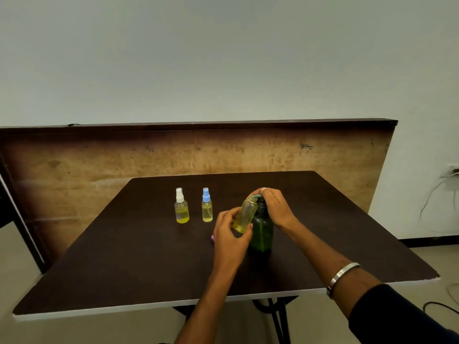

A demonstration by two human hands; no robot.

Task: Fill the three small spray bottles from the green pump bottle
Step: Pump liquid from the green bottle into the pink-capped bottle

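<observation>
Reaching in from the near edge, both arms are meeting over the dark surface (pixel 124 269). The left hand (pixel 229 232) is gripping an uncapped small bottle (pixel 246 214), tilting it against the spout. The right hand (pixel 275 207) is curling over the green pump bottle (pixel 262 232). Two capped spray bottles, white-topped (pixel 181 206) and blue-topped (pixel 207 205), are standing far left. No label is readable.

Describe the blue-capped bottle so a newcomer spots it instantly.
On the dark table, two small capped spray bottles stand side by side, left of the hands. The blue-capped bottle is the right one, nearer the green pump bottle; its neighbour, the white-capped bottle, differs by cap colour.
</observation>
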